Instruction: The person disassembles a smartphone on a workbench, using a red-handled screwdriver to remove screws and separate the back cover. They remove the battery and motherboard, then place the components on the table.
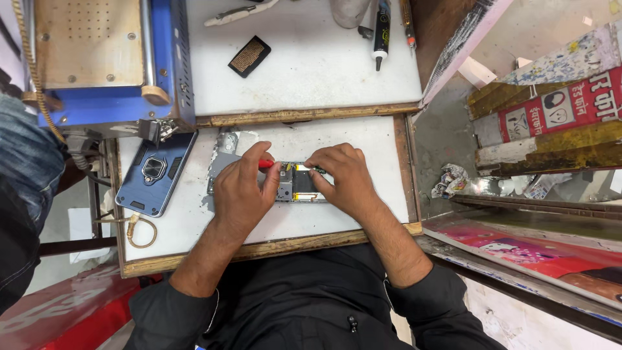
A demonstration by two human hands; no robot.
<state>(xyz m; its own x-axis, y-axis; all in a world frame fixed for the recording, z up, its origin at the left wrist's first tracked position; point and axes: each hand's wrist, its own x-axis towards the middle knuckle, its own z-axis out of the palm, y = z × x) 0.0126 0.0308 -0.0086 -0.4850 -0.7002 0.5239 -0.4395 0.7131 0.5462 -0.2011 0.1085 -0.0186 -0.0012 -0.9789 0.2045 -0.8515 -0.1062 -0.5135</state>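
Observation:
An opened phone with its back off lies on a white work board, its circuit parts showing. My left hand grips a small tool with a red handle and rests over the phone's left end. Fingertips of my right hand press on the phone's right end. Both hands hide much of the phone. A grey metal piece lies just beyond my left hand.
A blue phone case with a ring lies left of my hands, a metal key ring below it. Farther back are a blue machine, a black mesh piece and a black glue tube. Someone's jeans show at left.

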